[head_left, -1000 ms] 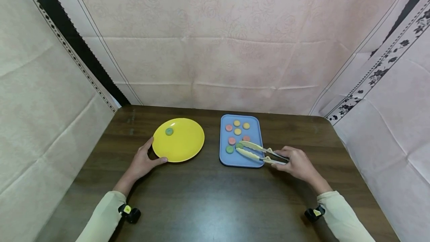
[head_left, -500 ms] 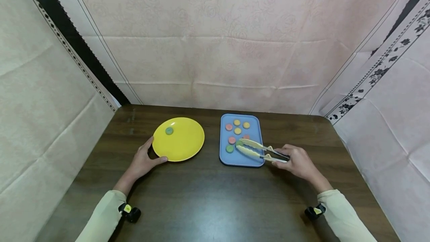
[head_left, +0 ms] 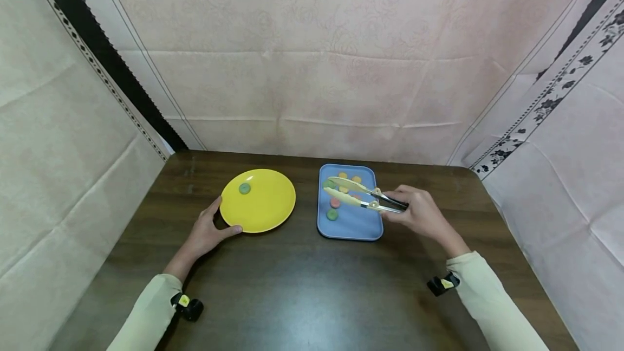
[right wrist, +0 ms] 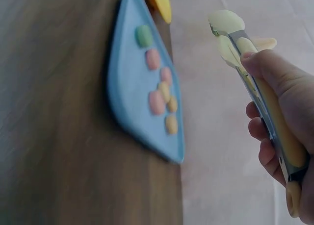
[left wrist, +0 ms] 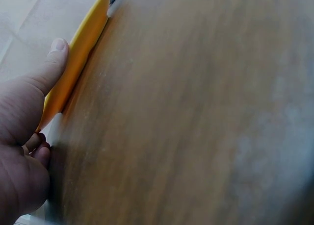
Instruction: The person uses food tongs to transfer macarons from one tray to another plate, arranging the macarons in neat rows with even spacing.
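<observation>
My right hand (head_left: 414, 207) grips a pair of food tongs (head_left: 372, 199), with pale yellow heads and metal arms, raised over the blue tray (head_left: 358, 232). Between the tong tips is a small green disc (head_left: 329, 183), mostly hidden in the right wrist view. On the tray lie several pink and yellow discs, plus another green disc (head_left: 332, 214). To the left, my left hand (head_left: 205, 234) holds the edge of a yellow plate (head_left: 260, 205), thumb at the front rim and fingers at its left side. One green disc (head_left: 245, 188) lies on that plate.
Plate and tray stand side by side, a strip of bare wood between them, on a dark brown wooden table (head_left: 292, 286). Pale cloth hangings (head_left: 312, 96) enclose the table behind and on both sides.
The tongs have lifted up and leftward from the tray's lower part, carrying a green disc in their tips. My right hand moved with them; the left hand and plate stayed put.
</observation>
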Motion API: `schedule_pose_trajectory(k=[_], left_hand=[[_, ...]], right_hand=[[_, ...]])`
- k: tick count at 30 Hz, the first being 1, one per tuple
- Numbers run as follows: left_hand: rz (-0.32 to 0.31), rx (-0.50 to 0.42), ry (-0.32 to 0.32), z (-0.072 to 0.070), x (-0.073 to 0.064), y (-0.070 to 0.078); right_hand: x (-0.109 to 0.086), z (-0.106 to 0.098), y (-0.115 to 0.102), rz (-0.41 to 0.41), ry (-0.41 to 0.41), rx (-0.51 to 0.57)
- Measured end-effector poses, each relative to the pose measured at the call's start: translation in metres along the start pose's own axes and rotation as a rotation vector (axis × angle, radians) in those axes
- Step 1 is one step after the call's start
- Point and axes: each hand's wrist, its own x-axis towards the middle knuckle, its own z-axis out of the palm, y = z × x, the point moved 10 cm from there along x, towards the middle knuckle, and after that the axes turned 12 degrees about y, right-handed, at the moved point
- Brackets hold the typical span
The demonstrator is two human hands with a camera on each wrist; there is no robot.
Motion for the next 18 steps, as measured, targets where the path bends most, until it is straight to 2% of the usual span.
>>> schedule_pose_trajectory(k=[10,18], left_hand=[[0.002,0.008,0.003,0.0,0.0,-0.003],[-0.014,0.031,-0.001,0.001,-0.001,-0.004]], right_hand=[[0.056,0.034,-0.043,-0.088,-0.041,0.02],[0.08,0.073,-0.067,-0.165,-0.084,0.072]])
